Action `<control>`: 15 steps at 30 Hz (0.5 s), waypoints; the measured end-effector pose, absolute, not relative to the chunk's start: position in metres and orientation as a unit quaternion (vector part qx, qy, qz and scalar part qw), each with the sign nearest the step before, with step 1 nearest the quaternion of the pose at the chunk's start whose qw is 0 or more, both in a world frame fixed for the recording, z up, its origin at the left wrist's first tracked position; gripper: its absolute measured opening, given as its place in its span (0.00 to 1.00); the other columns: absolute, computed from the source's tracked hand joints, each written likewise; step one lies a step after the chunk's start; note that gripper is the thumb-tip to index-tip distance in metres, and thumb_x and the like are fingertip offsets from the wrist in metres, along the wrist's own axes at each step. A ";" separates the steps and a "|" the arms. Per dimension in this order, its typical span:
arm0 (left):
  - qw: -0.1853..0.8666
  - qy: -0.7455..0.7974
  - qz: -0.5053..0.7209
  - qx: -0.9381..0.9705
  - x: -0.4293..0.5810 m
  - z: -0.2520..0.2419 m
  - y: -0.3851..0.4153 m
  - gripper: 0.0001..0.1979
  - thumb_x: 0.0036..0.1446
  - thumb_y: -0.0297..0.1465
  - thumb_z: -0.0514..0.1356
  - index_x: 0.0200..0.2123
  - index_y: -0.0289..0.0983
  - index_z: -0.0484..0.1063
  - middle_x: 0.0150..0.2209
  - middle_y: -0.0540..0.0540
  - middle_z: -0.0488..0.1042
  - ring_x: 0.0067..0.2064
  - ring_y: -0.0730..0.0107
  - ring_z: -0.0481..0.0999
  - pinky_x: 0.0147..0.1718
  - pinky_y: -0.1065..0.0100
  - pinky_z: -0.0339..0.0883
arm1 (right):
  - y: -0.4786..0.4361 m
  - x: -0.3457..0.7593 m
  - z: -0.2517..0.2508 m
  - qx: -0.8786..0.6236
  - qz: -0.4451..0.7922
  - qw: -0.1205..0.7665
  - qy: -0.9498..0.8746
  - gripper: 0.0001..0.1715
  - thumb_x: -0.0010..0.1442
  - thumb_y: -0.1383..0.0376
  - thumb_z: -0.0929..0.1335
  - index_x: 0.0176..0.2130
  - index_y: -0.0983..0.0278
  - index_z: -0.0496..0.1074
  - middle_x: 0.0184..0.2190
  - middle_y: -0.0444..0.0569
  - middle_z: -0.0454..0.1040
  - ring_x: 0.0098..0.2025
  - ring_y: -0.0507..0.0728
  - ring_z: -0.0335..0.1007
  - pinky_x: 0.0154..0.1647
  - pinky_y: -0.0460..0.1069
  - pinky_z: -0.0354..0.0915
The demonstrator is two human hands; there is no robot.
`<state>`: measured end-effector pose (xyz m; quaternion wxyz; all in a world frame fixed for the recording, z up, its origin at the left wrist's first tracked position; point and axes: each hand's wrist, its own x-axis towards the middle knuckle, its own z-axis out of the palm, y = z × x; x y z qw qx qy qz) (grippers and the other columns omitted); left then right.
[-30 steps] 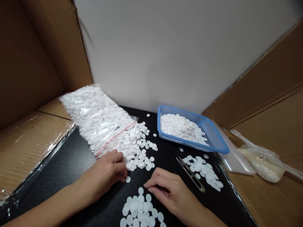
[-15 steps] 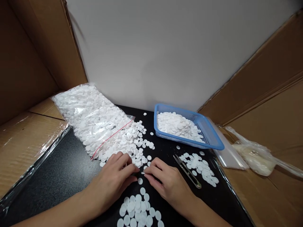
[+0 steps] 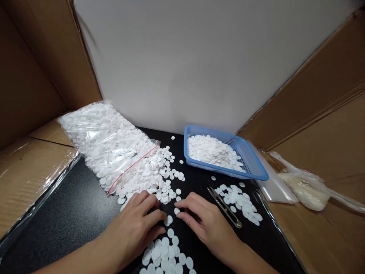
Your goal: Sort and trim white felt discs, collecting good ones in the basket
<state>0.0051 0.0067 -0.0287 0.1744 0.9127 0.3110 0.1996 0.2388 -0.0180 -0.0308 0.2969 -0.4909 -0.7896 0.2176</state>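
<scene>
Small flat white discs lie all about my hands. My left hand (image 3: 138, 219) rests low over the black tabletop, fingers curled, with index and thumb tips at a white disc that partly overlaps another disc (image 3: 170, 219). Across a small gap, my right hand (image 3: 207, 222) pinches a white disc (image 3: 177, 211) between thumb and index finger. Nearer me, below both hands, is a loose pile of discs (image 3: 164, 253). Beyond my left hand, more discs spill from a clear zip bag (image 3: 105, 133) with a red seal line.
A blue plastic basket (image 3: 253, 167) at the back holds a heap of discs. Metal thread snips (image 3: 225, 207) lie by my right hand beside another disc pile (image 3: 242, 201). Clear plastic sleeves (image 3: 276, 186) and a knotted plastic bag (image 3: 305, 188) are at right. Cardboard walls (image 3: 322, 95) flank the table.
My hands have moved slightly apart. The right hand's fingertips have parted around a disc that now shows plainly, and my left fingertips have come down towards me to the overlapping discs.
</scene>
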 end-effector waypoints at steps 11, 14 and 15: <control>0.175 0.234 0.168 0.942 0.004 -0.020 0.009 0.04 0.67 0.25 0.57 0.41 0.38 0.72 0.41 0.45 0.71 0.43 0.60 0.69 0.40 0.62 0.64 | -0.021 0.239 -0.031 -0.432 0.103 0.261 -0.857 0.17 0.73 0.67 0.59 0.43 0.67 0.76 0.31 0.48 0.72 0.27 0.52 0.71 0.27 0.45 0.66; 0.195 0.214 0.152 0.945 0.002 -0.014 0.010 0.04 0.66 0.23 0.58 0.38 0.37 0.71 0.43 0.44 0.73 0.44 0.60 0.71 0.41 0.63 0.66 | -0.022 0.242 -0.029 -0.424 0.063 0.211 -0.878 0.19 0.73 0.68 0.58 0.39 0.66 0.75 0.29 0.47 0.71 0.25 0.52 0.69 0.23 0.46 0.61; 0.204 0.207 0.146 0.946 0.002 -0.012 0.009 0.04 0.66 0.23 0.59 0.38 0.37 0.70 0.44 0.44 0.74 0.44 0.61 0.71 0.42 0.64 0.67 | -0.021 0.242 -0.029 -0.424 0.051 0.202 -0.881 0.19 0.72 0.70 0.58 0.37 0.65 0.75 0.28 0.46 0.70 0.25 0.52 0.68 0.22 0.47 0.60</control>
